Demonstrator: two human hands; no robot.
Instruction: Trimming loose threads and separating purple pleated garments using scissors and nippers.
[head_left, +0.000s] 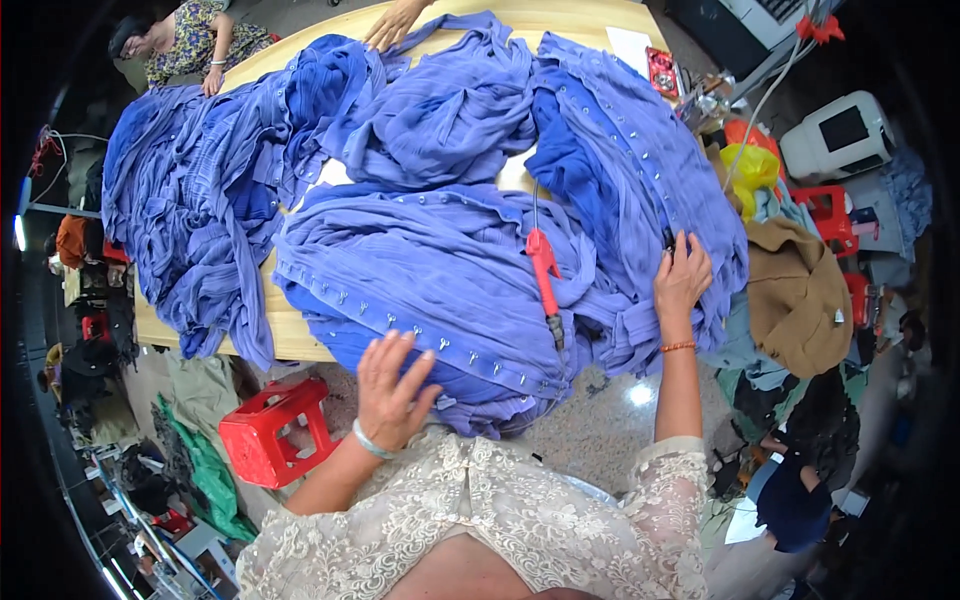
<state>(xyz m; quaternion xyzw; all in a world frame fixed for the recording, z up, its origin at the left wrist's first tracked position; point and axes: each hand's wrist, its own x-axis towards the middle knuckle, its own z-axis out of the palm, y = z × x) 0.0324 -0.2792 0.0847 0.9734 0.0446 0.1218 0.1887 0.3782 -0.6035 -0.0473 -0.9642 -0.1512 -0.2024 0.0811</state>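
A blue-violet garment of crinkled cloth lies over the near edge of the table, a row of small shiny fasteners along its front band. My left hand, fingers apart, rests at that band and holds nothing visible. At the right, my right hand is over another blue-violet garment with a similar fastener strip. Its fingers are bent around a small dark object, too small to name. Between my hands a red air gun with a thin hose lies on the cloth.
More blue garments cover the wooden table. A co-worker's hand touches the far pile; another person sits far left. Red stools stand below. Brown cloth and a yellow bag are at the right.
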